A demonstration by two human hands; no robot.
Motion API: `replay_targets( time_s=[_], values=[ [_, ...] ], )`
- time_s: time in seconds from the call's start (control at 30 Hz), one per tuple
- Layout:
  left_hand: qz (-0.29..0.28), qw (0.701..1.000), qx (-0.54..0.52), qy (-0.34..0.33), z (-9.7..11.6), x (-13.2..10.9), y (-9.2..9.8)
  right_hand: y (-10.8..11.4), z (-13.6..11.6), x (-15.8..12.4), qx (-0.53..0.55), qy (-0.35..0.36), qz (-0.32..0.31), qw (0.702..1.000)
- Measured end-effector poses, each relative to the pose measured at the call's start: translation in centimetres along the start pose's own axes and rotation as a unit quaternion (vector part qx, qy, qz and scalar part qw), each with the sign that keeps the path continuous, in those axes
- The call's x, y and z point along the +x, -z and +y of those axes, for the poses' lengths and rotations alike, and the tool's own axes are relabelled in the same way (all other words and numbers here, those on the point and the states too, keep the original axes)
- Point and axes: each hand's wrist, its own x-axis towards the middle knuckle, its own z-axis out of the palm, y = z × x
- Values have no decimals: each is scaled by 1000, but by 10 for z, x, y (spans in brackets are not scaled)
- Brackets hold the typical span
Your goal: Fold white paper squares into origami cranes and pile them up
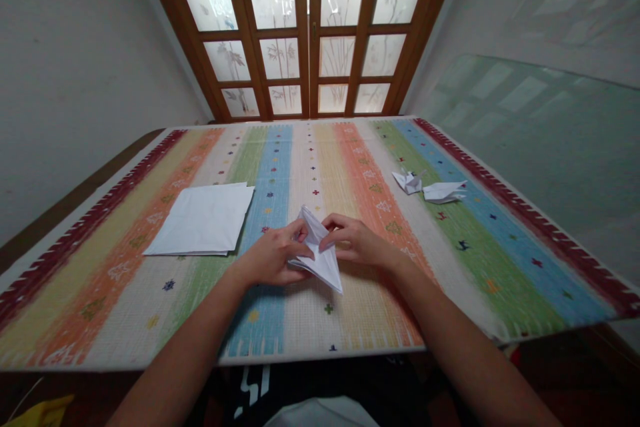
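The left hand [277, 253] and right hand [357, 241], both nearly closed, pinch a creased, pointed white paper [324, 263] near the front edge of the striped tablecloth [327, 147]; flat sheets [203, 220] lie leftward, folded figures [443, 193] near the right edge, stripes [270, 193] stretching between.

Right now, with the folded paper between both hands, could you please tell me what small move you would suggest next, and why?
I'd probably press the flap down with the right hand while the left hand steadies the folded paper. Both hands hold it at opposite sides, and its layers seem slightly parted rather than flat.
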Motion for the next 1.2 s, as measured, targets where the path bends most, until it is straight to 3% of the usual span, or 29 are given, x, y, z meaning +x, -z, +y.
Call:
replay_targets(
  time_s=[0.3, 0.47, 0.73, 1.03, 1.2],
  values=[
    [-12, 997, -73, 14, -5, -2, 5, 6, 0, -5, -29, 12, 7, 999],
    [-34, 990, -134, -14, -1, 0, 6, 8, -4, -5, -29, 10, 11, 999],
    [-99, 989, -106, -20, 13, 3, 1, 10, -8, -5, -38, 15, 23, 999],
    [-98, 994, -55, 3, 11, -1, 1, 13, -9, -6, -52, 22, 15, 998],
    [-53, 996, -68, -15, 4, 0, 1, 18, -12, -7, -64, 11, 16, 998]
  ],
)
